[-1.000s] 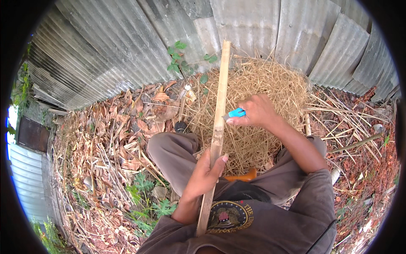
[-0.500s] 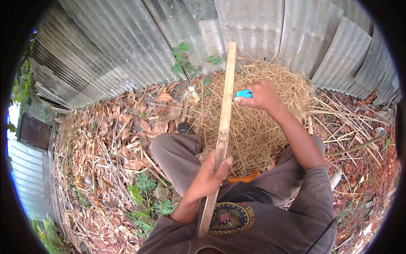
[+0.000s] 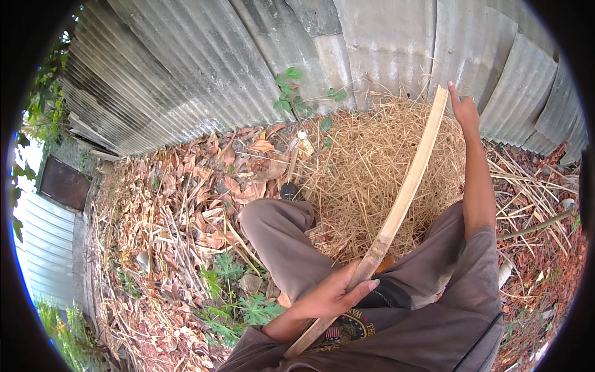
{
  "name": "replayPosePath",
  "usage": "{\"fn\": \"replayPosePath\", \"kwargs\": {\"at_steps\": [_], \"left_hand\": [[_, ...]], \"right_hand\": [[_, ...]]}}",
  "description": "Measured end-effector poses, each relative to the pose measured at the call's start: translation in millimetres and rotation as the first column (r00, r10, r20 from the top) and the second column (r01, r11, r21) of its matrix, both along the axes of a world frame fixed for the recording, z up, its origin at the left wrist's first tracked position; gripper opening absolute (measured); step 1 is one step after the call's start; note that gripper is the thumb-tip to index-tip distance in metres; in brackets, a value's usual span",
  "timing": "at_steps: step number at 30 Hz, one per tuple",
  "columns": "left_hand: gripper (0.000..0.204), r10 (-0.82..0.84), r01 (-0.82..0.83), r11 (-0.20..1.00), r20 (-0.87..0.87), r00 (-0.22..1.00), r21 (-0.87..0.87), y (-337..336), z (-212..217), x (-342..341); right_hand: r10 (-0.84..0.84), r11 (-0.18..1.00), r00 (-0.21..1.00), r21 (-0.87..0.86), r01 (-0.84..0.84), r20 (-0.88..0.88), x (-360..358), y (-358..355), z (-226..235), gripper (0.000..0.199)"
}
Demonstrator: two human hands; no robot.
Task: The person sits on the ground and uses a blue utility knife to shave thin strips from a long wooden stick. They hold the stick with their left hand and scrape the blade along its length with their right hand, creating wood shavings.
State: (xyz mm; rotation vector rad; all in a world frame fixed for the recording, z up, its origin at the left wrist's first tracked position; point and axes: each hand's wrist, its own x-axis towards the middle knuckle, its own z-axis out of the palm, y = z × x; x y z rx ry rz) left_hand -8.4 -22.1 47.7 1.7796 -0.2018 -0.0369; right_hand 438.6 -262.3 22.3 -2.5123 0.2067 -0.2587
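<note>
On the front of my brown shirt (image 3: 421,328) sits a round emblem (image 3: 348,332) with a small striped shield (image 3: 333,333) and light capital letters (image 3: 370,329), partly hidden.

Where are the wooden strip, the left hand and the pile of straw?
Wooden strip (image 3: 406,195): head view, on its pale upper stretch.
Left hand (image 3: 334,294): head view, middle of the hand.
Pile of straw (image 3: 365,180): head view, near its centre.

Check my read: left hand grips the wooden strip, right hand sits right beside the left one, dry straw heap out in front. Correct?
Not quite: the right hand is up by the far end of the wooden strip, well away from the left hand, as the head view shows. The grip and the dry straw heap are right.
</note>
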Motion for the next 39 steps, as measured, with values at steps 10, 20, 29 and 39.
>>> {"fn": "replayPosePath", "kwargs": {"at_steps": [10, 20, 29, 39], "left_hand": [[0.046, 0.191, -0.342, 0.799, -0.331, 0.924, -0.495, 14.6, -18.2, 32.8], [0.047, 0.234, -0.436, 0.737, -0.411, 0.881, -0.517, 15.9, -7.6, 33.8], [0.057, 0.179, -0.353, 0.839, -0.403, 0.898, -0.413, 9.3, -11.8, 20.3], [0.062, 0.249, -0.418, 0.823, -0.418, 0.874, -0.385, 15.6, -16.1, 19.8]], "right_hand": [[0.835, 0.546, 0.529, -0.102, -0.832, 0.155, -177.9, 101.5, 23.5, 0.053], [0.925, 0.356, 0.287, -0.308, -0.882, 0.248, -240.5, 116.5, -0.5, 0.053], [0.785, 0.62, 0.58, -0.299, -0.726, 0.218, -185.0, 115.2, -7.6, 0.066], [0.89, 0.453, 0.382, -0.379, -0.807, 0.251, -227.6, 126.2, -27.9, 0.068]]}}
